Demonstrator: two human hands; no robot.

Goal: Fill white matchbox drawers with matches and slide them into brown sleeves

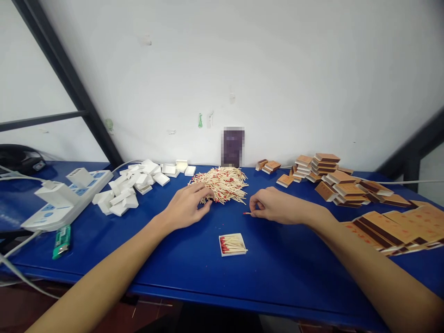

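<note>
Right, the right hand (272,206) has a tight pinch, thumb and finger on a single match (247,213), red head out to the left, just above the blue table (277,286) or on it, can't tell. Left hand (183,208) is at the near left edge of the match pile (224,185), fingers curled, thumb apart from the index; can't tell if anything sits in the fingertips. Small white tray (233,254) lies near, between the forearms, loaded with matches (231,243), heads left; one tail sticks out past the right wall.

Risks: pinch is right at the match's tail end, so a slight slip would let it swivel or drop. Tray looks well filled, so extra matches could ride up over the rim, and that overhanging tail could snag on a sleeve. Left fingers raking too hard could spill the loose pile toward the near side. A careless left elbow might knock the white tray heap (133,182); the right forearm passes close to the flat sleeves (395,226) and could push them.
</note>
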